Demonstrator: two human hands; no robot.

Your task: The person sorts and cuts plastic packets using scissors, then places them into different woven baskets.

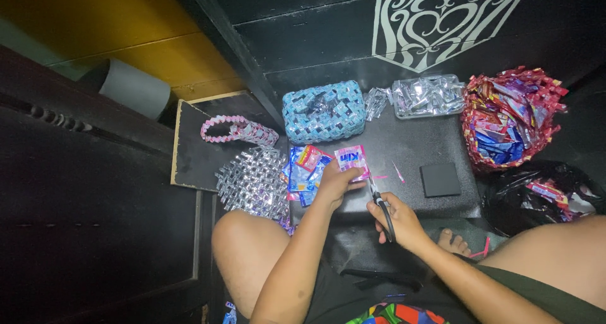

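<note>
Nearest the camera were the person's bare knees and forearms, reaching down to a dark mat on the floor. The left hand pinched a small pink sachet wrapper by its lower edge, fingers closed on it, holding it flat just above the mat. The right hand was wrapped around the handles of black scissors, whose blades pointed up toward the wrapper's right edge; whether the blades were apart could not be made out. The wrapper looked thin, light and slick, likely to buckle unless held taut near the cut, so a pinch close to the edge seemed the surest hold. Beside the left hand lay a heap of blue and red wrappers. Farther off stood a woven blue box, a silver woven mat, a pink woven ring and a red woven basket full of wrappers.
</note>
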